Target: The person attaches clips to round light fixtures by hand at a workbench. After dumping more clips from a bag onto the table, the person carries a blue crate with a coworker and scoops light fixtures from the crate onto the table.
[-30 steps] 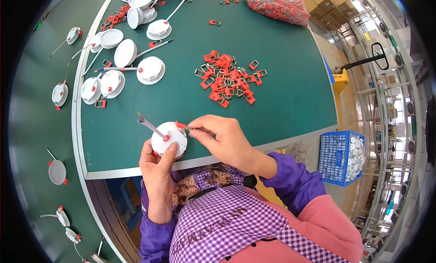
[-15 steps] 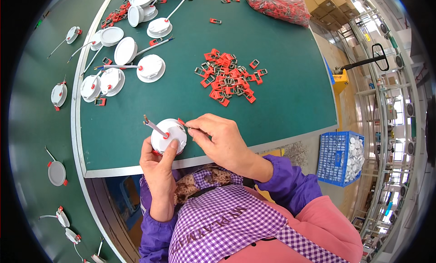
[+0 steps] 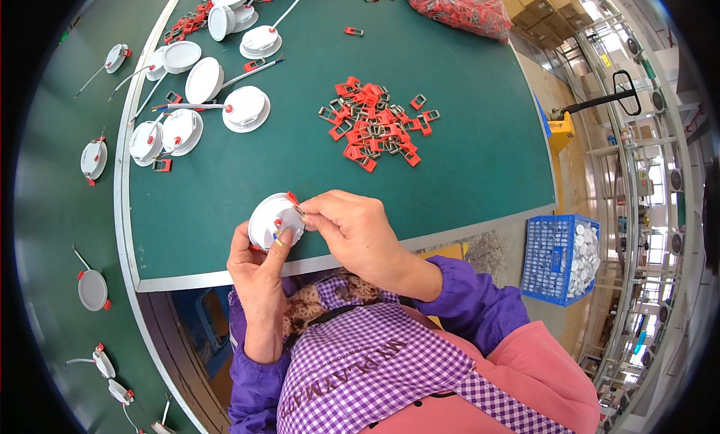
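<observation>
Downlight housing (image 3: 271, 220), white and round, is held just above the near edge of the green tabletop (image 3: 465, 171), tilted so its rim faces us. We cup it from below with the left hand (image 3: 255, 265), thumb laid across the face; that grip is closed around the housing, probably to steady it against sideways push. Right hand (image 3: 360, 231) comes in from the right, its grip pinched on a small red spring clip (image 3: 294, 201) at the housing's upper rim, likely pressing it into its seat. A second red clip shows at the lower left rim.

Loose red clips (image 3: 375, 130) lie heaped mid-tabletop, within reach of the right hand. Other white housings (image 3: 202, 111) with trailing leads sit toward the far left corner, well apart. A red bag (image 3: 457, 6) lies at the far edge. A blue crate (image 3: 559, 258) stands beyond the right edge.
</observation>
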A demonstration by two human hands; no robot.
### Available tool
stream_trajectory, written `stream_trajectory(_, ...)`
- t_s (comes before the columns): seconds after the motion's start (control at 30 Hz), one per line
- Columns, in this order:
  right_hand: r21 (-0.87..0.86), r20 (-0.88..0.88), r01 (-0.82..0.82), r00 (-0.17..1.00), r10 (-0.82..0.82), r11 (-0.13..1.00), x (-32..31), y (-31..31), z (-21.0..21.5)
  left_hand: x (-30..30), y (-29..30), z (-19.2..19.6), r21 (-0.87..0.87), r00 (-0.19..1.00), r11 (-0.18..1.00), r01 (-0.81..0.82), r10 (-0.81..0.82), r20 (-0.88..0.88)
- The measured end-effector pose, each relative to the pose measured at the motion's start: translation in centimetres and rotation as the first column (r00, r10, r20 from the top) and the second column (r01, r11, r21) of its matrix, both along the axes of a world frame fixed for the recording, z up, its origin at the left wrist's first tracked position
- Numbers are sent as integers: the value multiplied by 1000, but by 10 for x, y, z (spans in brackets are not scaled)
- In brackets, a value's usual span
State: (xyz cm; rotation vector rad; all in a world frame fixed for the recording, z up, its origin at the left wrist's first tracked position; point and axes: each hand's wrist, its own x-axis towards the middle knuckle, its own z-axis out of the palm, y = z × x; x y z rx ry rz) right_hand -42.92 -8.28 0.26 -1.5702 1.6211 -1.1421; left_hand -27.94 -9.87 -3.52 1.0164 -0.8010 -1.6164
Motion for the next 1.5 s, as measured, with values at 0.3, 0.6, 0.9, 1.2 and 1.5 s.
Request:
stream_trajectory(0.3, -127, -97, 1, 995, -14, 992, 1, 0, 1, -2, 5, 5, 49, 995, 999, -3, 8, -95)
stream_trajectory(0.6, -157, -112, -3, 994, -14, 988, 2, 0, -3, -3, 6, 0, 28, 995, 998, -49, 51, -84)
stream_trajectory(0.9, -160, -111, 32, 993, -50, 987, 7, 0, -5, -6, 6, -7, -47, 999, 999, -13, 15, 36)
stream_trajectory(1.2, -187, -110, 38, 992, -59, 982, 10, -1, -7, -8, 6, -5, -30, 998, 998, -59, 58, -18)
stream_trajectory(1.5, -105, -41, 51, 998, -56, 993, 7, -1, -6, -1, 2, -7, -26, 998, 999, 32, -31, 53)
